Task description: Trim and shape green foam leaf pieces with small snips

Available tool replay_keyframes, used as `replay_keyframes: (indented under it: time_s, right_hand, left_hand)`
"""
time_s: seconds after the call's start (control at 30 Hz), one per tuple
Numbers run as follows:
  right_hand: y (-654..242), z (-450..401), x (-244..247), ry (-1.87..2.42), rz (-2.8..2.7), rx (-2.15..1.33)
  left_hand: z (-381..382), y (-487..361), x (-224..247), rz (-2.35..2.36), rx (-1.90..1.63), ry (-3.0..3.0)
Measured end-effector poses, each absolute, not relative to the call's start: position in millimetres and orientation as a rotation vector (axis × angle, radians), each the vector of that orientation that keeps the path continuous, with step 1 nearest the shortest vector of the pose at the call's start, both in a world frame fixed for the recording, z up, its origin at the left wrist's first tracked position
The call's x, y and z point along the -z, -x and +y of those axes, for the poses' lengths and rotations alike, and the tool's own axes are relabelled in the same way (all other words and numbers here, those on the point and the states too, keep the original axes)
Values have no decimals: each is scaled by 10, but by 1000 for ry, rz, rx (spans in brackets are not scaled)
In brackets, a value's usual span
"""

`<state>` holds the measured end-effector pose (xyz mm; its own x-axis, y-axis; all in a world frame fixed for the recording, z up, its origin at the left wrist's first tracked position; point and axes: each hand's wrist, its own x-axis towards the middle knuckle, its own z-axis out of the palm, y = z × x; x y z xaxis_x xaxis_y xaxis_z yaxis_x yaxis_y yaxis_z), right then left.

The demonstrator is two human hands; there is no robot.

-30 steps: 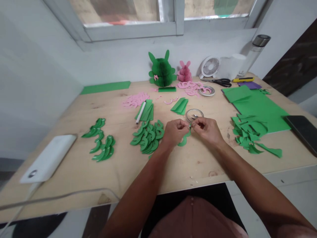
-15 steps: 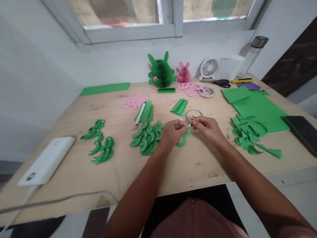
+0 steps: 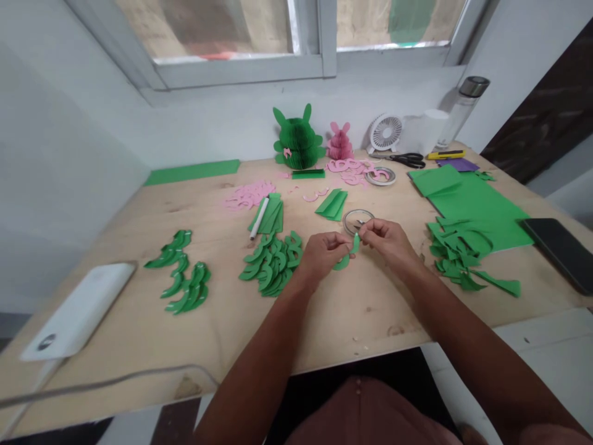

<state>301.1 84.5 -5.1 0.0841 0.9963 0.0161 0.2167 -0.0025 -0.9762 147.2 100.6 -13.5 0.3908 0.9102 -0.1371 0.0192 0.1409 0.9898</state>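
My left hand [image 3: 325, 254] pinches a small curved green paper piece [image 3: 341, 263] over the middle of the table. Close beside it, the fingers of my right hand [image 3: 383, 240] are pressed together at the piece's upper tip, where a small white spot shows; what they hold is too small to make out. Just behind my fingers lies a tape roll [image 3: 348, 214] with something metallic inside its ring. To the left is a heap of curved green cutouts [image 3: 273, 262]. Farther left, more green cutouts [image 3: 194, 290] with white marks lie in overlapping rows.
Green scraps [image 3: 458, 250], green sheets [image 3: 486, 207] and a phone [image 3: 563, 250] lie at right. Behind are pink cutouts [image 3: 250, 194], a green paper figure [image 3: 299, 143], a fan [image 3: 385, 132], scissors [image 3: 410, 160] and a bottle [image 3: 461, 114]. A white power bank [image 3: 78, 309] with a cable lies left.
The view has shifted slightly. The green piece between my hands has turned, and its upper tip now stands more upright. My hands stay close together.
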Motion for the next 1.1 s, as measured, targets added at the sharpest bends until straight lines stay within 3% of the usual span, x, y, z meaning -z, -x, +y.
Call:
replay_keyframes:
  time_s: [0.43, 0.87, 1.1]
  right_hand:
    - [-3021, 855, 80, 1383, -1325, -976]
    - [-3246, 979, 196, 2008, -1715, -161]
    - [-3167, 1043, 142, 2091, -1919, -100]
  left_hand:
    - [1047, -1415, 163, 1000, -775, -1334]
    - [1074, -1401, 122, 1160, -1005, -1205]
    - [1080, -1408, 116, 1166, -1002, -1214]
